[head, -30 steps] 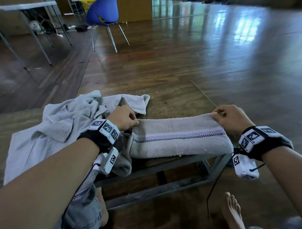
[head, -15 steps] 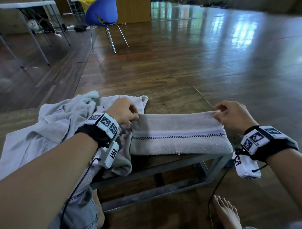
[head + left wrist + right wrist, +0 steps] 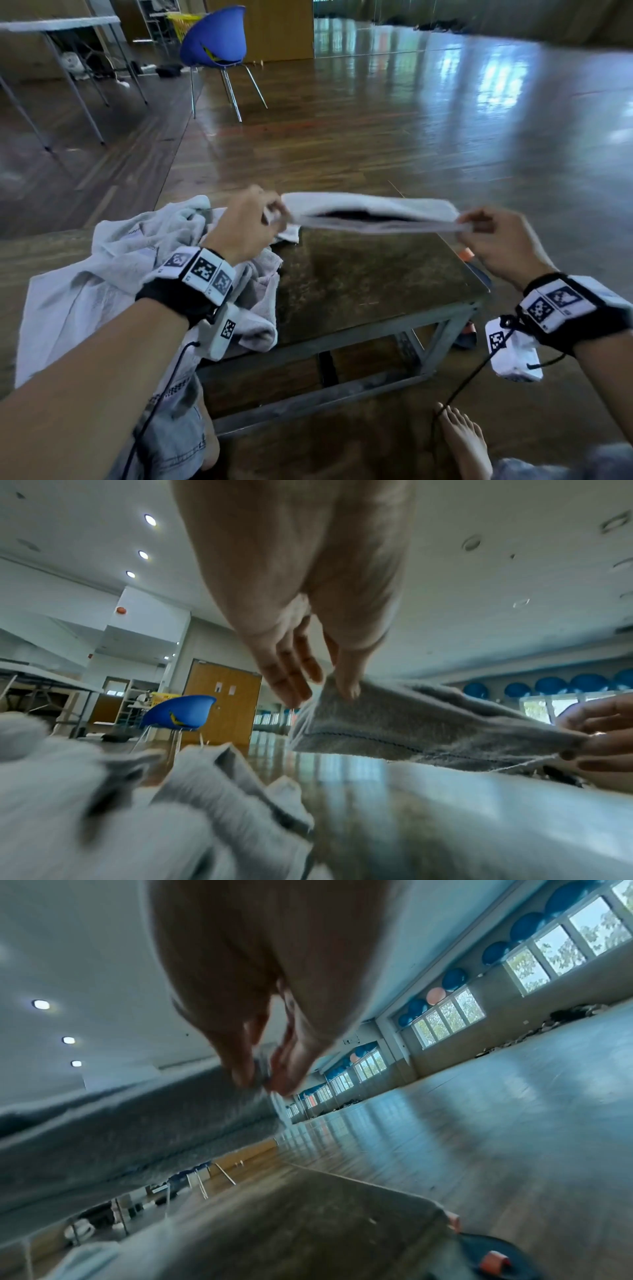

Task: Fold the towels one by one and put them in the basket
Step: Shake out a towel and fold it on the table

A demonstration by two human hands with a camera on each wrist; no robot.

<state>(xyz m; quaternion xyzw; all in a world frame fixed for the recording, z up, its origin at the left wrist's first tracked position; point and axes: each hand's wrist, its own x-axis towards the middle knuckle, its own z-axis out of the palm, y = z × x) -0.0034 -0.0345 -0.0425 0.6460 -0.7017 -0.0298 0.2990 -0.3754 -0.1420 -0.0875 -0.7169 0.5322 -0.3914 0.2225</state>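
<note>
A folded grey towel (image 3: 370, 212) hangs stretched in the air above the low wooden table (image 3: 359, 284). My left hand (image 3: 270, 214) pinches its left end, thumb on the cloth in the left wrist view (image 3: 329, 696). My right hand (image 3: 471, 226) pinches its right end, seen close in the right wrist view (image 3: 263, 1077), where the towel (image 3: 120, 1129) runs off to the left. A heap of unfolded pale towels (image 3: 113, 274) lies on the table's left side and drapes over its edge. No basket shows in any view.
A blue chair (image 3: 215, 44) stands on the wooden floor beyond the table, with a folding table (image 3: 58, 25) at the far left. My bare foot (image 3: 462, 442) rests by the table's metal frame (image 3: 342, 335). An orange-and-dark object (image 3: 467, 257) lies by the table's right edge.
Both hands have lifted the folded towel off the table's front edge; it now hangs taut in the air further back. The camera has tilted up a little.
</note>
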